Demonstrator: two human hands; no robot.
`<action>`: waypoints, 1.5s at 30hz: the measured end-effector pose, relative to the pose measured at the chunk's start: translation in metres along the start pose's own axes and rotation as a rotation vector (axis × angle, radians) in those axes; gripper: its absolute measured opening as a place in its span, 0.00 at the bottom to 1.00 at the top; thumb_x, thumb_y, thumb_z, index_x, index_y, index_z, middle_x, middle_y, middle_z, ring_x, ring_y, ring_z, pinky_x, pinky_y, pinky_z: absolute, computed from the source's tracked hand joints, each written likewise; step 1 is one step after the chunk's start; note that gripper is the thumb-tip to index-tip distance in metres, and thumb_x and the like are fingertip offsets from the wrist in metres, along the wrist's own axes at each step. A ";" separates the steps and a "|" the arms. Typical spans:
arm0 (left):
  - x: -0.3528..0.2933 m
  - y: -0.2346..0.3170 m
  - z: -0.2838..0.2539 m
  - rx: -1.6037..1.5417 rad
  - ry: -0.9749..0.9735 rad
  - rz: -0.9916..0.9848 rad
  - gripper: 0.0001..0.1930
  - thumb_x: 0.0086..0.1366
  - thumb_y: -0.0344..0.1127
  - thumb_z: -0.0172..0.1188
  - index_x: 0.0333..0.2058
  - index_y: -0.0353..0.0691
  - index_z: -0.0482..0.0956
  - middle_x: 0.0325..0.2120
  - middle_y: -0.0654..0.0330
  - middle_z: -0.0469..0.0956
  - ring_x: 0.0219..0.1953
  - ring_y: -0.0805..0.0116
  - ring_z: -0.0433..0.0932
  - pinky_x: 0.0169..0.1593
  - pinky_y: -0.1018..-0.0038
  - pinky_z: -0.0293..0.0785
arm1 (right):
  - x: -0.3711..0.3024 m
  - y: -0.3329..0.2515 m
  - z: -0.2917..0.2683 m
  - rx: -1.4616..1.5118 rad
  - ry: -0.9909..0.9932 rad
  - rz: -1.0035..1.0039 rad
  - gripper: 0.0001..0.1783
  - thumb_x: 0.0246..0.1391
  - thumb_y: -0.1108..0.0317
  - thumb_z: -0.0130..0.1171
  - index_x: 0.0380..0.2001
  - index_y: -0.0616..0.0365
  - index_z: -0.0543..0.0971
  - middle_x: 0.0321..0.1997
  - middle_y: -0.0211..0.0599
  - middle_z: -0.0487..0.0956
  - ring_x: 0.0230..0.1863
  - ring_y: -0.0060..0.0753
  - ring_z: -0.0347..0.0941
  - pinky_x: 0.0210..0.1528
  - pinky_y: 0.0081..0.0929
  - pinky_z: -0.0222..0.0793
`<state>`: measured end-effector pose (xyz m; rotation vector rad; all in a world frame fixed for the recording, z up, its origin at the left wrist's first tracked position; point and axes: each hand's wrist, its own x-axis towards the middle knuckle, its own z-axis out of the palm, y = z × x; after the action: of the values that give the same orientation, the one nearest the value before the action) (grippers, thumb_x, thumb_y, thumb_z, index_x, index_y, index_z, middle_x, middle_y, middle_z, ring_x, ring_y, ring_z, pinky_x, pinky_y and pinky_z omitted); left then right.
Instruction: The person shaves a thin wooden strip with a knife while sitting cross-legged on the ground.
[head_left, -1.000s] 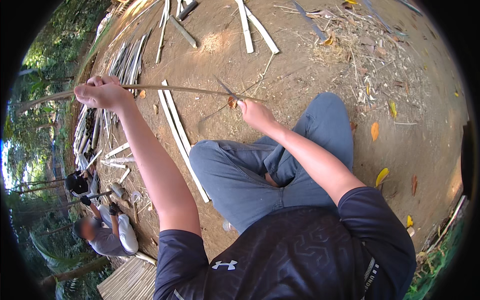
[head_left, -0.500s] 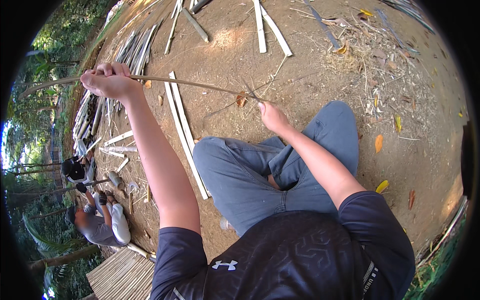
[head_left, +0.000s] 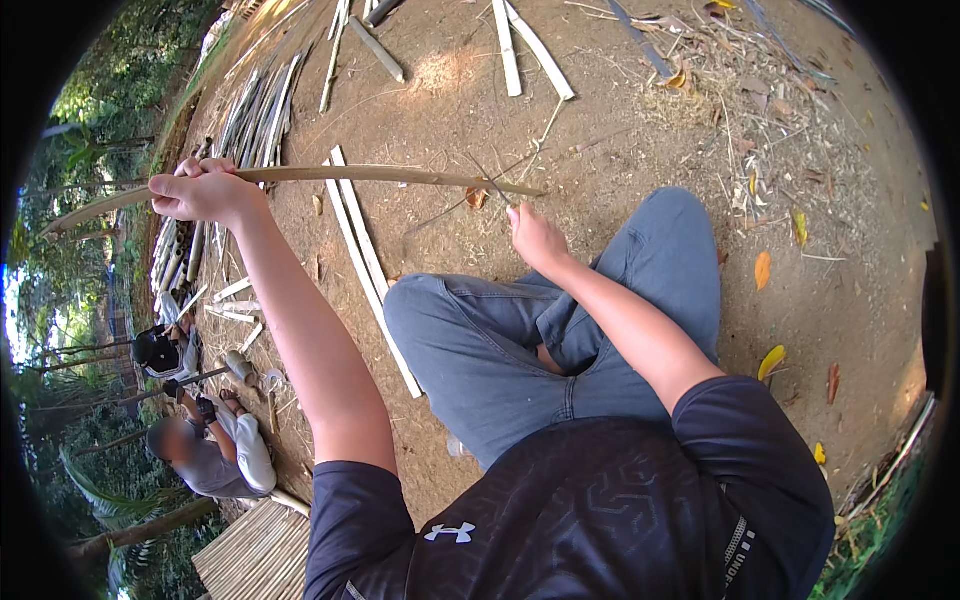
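Observation:
My left hand (head_left: 200, 190), reaching out to the far left, is closed round a long, curved bamboo strip (head_left: 370, 174). The strip bends down past my fist on the left, and its other end reaches beyond my right hand. Above my right knee, my right hand (head_left: 538, 238) is closed on the handle of a thin dark knife (head_left: 491, 180). Its narrow blade points away from me and crosses the strip near the right end; whether the two touch I cannot tell. Most of the handle is hidden by my fingers.
Two pale split strips (head_left: 355, 235) lie left of my crossed legs (head_left: 470, 350). More split pieces (head_left: 507, 50) lie ahead, with bundled bamboo (head_left: 262, 110) at far left. Two people sit at left, one in grey (head_left: 225, 465) near a slatted mat (head_left: 255, 550). Leaves and shavings (head_left: 690, 105) litter the ground.
The strip has turned from edge-on to show its broader face, and its right end now shows past my right hand. My left hand has shifted slightly left and nearer; my right hand slightly left.

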<state>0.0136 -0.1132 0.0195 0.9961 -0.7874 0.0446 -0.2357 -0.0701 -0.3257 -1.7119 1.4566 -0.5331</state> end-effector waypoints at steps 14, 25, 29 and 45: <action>0.019 -0.020 -0.002 0.218 0.135 0.036 0.17 0.78 0.47 0.40 0.54 0.41 0.52 0.35 0.54 0.65 0.18 0.72 0.64 0.17 0.78 0.65 | 0.001 -0.038 -0.018 -0.128 0.006 -0.158 0.27 0.72 0.51 0.40 0.39 0.66 0.76 0.21 0.49 0.81 0.23 0.46 0.81 0.22 0.39 0.75; -0.002 0.004 0.030 0.181 0.100 0.009 0.21 0.79 0.44 0.40 0.61 0.40 0.49 0.34 0.54 0.67 0.20 0.72 0.64 0.20 0.76 0.66 | 0.009 -0.070 -0.033 0.084 -0.037 -0.086 0.27 0.72 0.53 0.39 0.35 0.67 0.78 0.30 0.54 0.82 0.31 0.53 0.82 0.32 0.48 0.78; 0.003 -0.004 0.030 0.172 0.110 -0.016 0.21 0.79 0.44 0.39 0.61 0.40 0.49 0.35 0.54 0.67 0.21 0.72 0.65 0.21 0.76 0.68 | 0.018 -0.077 -0.024 0.071 -0.012 -0.088 0.26 0.72 0.54 0.39 0.33 0.66 0.77 0.25 0.52 0.81 0.27 0.53 0.80 0.29 0.49 0.75; 0.000 -0.001 0.012 0.204 0.201 -0.026 0.19 0.79 0.44 0.39 0.59 0.40 0.52 0.34 0.55 0.66 0.20 0.73 0.63 0.20 0.75 0.66 | 0.000 -0.118 -0.030 -0.071 0.081 -0.270 0.26 0.72 0.53 0.40 0.33 0.65 0.76 0.24 0.48 0.82 0.24 0.46 0.82 0.22 0.41 0.77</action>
<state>0.0067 -0.1227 0.0226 1.1751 -0.5937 0.2033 -0.1860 -0.0778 -0.2152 -1.9781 1.3200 -0.7086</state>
